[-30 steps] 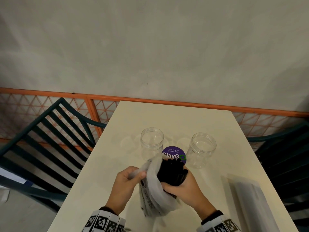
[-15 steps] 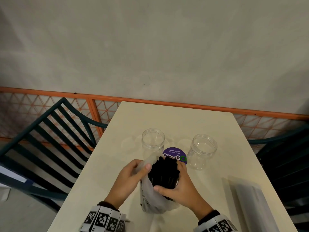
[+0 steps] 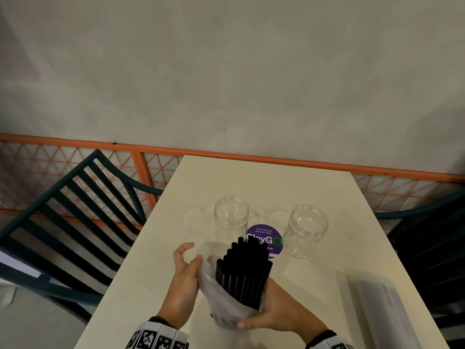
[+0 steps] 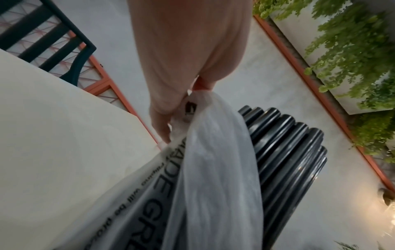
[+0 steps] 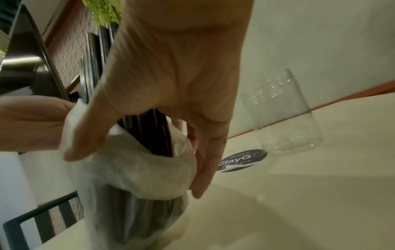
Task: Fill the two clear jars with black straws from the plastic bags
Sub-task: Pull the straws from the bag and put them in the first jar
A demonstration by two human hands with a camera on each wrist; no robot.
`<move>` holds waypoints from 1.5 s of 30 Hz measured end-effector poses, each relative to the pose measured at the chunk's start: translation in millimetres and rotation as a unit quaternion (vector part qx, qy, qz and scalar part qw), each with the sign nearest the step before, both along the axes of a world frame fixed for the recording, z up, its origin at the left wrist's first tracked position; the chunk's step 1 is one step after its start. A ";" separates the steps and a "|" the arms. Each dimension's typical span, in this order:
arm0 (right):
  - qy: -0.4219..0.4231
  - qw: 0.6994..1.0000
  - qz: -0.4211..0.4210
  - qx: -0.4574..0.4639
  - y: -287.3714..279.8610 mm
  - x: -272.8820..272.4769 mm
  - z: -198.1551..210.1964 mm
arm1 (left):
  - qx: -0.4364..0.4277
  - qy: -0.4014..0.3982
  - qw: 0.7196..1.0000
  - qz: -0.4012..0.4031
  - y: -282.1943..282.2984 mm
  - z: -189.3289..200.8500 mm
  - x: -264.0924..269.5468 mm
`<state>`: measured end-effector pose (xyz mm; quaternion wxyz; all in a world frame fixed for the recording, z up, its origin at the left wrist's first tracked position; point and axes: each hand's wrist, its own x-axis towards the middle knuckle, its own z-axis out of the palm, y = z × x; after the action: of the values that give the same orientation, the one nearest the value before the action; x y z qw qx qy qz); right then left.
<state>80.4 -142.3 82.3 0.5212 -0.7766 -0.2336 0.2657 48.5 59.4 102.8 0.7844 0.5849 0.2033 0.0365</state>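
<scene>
Two clear jars stand open and empty on the cream table point(image 3: 251, 180), one on the left point(image 3: 231, 215) and one on the right point(image 3: 308, 229). In front of them a bundle of black straws point(image 3: 245, 270) sticks up out of a white plastic bag point(image 3: 221, 301). My left hand point(image 3: 195, 255) pinches the bag's upper edge on the left; the left wrist view shows this pinch of my left hand point(image 4: 186, 101) on the bag point(image 4: 213, 169) beside the straws point(image 4: 284, 152). My right hand point(image 3: 251, 321) wraps around the bag lower down; my right hand point(image 5: 134, 169) has thumb and fingers on either side.
A purple round sticker point(image 3: 264, 239) lies between the jars. A second pale bag point(image 3: 377, 311) lies flat at the table's right front. Dark green slatted chairs stand at the left point(image 3: 75, 222) and right point(image 3: 432, 243). An orange railing point(image 3: 226, 153) runs behind the table.
The bag has slid down off the straws, so much more of the bundle stands bare. My right hand has moved lower on the bag, and my left hand still pulls its edge.
</scene>
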 end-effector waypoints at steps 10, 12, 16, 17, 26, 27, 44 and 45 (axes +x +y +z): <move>-0.025 0.977 -0.191 -0.086 -18.0 14.0 -12.1 | 0.155 -0.112 0.967 -0.169 19.3 1.7 -21.0; -0.016 0.972 -0.218 -0.086 -17.4 13.8 -13.9 | 0.196 -0.123 0.964 -0.132 13.5 -1.0 -20.9; -0.040 0.972 -0.219 -0.076 -10.6 9.0 -12.0 | 0.253 -0.135 0.957 -0.035 -6.2 -10.2 -17.7; -0.043 0.970 -0.229 -0.067 -8.8 8.2 -12.2 | 0.285 -0.144 0.947 -0.021 -10.4 -12.4 -17.9; 0.068 0.986 -0.131 0.080 -6.8 -4.1 3.0 | 0.433 -0.208 0.877 0.000 -27.1 -13.4 -20.2; 0.066 0.986 -0.129 0.080 -4.7 -5.3 4.7 | 0.445 -0.213 0.870 -0.008 -29.3 -13.6 -20.7; 0.139 0.969 -0.161 0.124 -2.7 6.0 -9.5 | 0.224 -0.126 0.956 -0.143 -34.5 -13.0 -6.2; 0.139 0.967 -0.169 0.130 -1.4 8.1 -8.6 | 0.221 -0.123 0.958 -0.139 -36.6 -16.1 -5.7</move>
<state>88.6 -143.7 73.7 0.6825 -0.6858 -0.0572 0.2461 42.8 22.7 86.7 0.6520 0.7569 0.0088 0.0432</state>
